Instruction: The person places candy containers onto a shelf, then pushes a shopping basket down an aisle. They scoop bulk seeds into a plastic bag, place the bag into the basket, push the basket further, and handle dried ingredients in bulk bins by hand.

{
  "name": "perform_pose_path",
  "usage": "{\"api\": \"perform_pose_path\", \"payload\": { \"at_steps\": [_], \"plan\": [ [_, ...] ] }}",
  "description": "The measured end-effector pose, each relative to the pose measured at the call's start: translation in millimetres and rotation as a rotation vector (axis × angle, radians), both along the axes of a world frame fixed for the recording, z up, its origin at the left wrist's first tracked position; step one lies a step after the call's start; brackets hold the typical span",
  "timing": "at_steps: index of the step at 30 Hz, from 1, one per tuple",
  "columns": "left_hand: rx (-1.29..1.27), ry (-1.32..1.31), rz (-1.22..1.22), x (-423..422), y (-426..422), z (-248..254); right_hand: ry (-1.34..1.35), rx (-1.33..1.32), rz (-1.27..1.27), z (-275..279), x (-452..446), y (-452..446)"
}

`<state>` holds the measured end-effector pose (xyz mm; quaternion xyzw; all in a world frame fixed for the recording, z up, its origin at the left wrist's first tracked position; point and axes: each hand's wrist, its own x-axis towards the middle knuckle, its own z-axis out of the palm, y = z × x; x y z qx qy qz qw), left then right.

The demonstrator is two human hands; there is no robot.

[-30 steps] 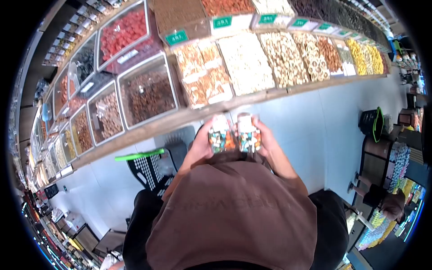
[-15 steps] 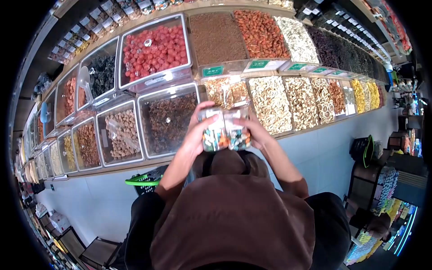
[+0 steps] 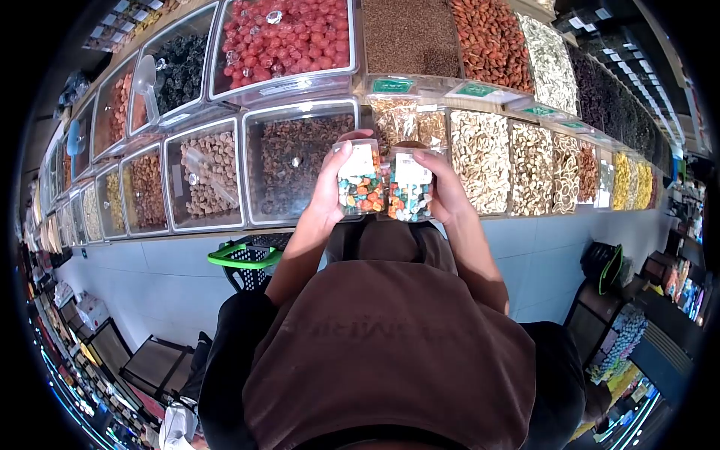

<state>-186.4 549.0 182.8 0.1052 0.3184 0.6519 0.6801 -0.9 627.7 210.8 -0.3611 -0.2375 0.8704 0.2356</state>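
Observation:
My left hand [image 3: 328, 182] is wrapped round a clear jar of colourful pieces [image 3: 361, 184] with a white label near its top. In my right hand [image 3: 448, 189] is a similar clear jar [image 3: 409, 187], also white-labelled, with blue, orange and white pieces inside. The two jars are held side by side in front of my chest, a narrow gap between them. Behind them are a lidded bin of dark brown dried goods [image 3: 277, 176] and bags of orange-brown goods [image 3: 392, 116].
Bins of red candies [image 3: 289, 41], nuts [image 3: 210, 169] and pale dried slices [image 3: 480, 169] line the long display. A basket with a green handle [image 3: 244, 256] stands below it at left. Another dark basket [image 3: 602, 262] is at right.
The view has shifted, with the display lower and closer. Both hands have brought the jars up from below the display edge to in front of the bins, labels now readable as upright blocks.

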Motion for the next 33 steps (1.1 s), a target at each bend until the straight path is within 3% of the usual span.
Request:
{"api": "perform_pose_path", "payload": {
  "at_steps": [3, 11, 14, 18, 20, 21, 22, 23, 24, 26, 27, 28, 30, 33],
  "plan": [
    [-0.042, 0.075, -0.023, 5, 1, 0, -0.064, 0.101, 0.026, -3, -3, 2],
    [-0.018, 0.208, -0.046, 6, 5, 17, -0.072, -0.062, 0.022, 2, 0, 5],
    [0.011, 0.361, -0.103, -5, 14, 24, -0.032, 0.031, 0.073, 1, -1, 15],
    [0.328, 0.869, -0.189, -37, 49, 55, -0.052, 0.328, 0.147, 23, -20, 54],
    [0.453, 1.092, -0.303, -58, 71, 104, -0.251, 0.546, 0.301, 60, -32, 84],
    [0.432, 1.229, -0.382, -68, 82, 123, -0.264, 0.754, 0.342, 55, -42, 103],
    [0.529, 1.581, -0.305, -77, 94, 137, -0.379, 0.926, 0.397, 79, -51, 117],
    [0.548, 1.723, -0.288, -85, 106, 150, -0.354, 1.1, 0.419, 82, -58, 137],
    [0.564, 1.864, -0.271, -93, 117, 162, -0.552, 1.251, 0.464, 90, -70, 151],
    [0.524, 2.098, -0.282, -114, 143, 182, -0.684, 1.549, 0.465, 108, -92, 173],
    [0.415, 2.129, -0.364, -122, 157, 191, -0.735, 1.621, 0.476, 114, -104, 186],
    [0.434, 2.171, -0.269, -132, 170, 190, -0.788, 1.69, 0.487, 120, -117, 198],
    [0.415, 2.177, -0.299, -154, 196, 196, -0.719, 1.664, 0.484, 129, -139, 220],
    [0.501, 2.265, 0.017, -189, 234, 178, -0.758, 1.802, 0.366, 124, -174, 264]
  ]
}}
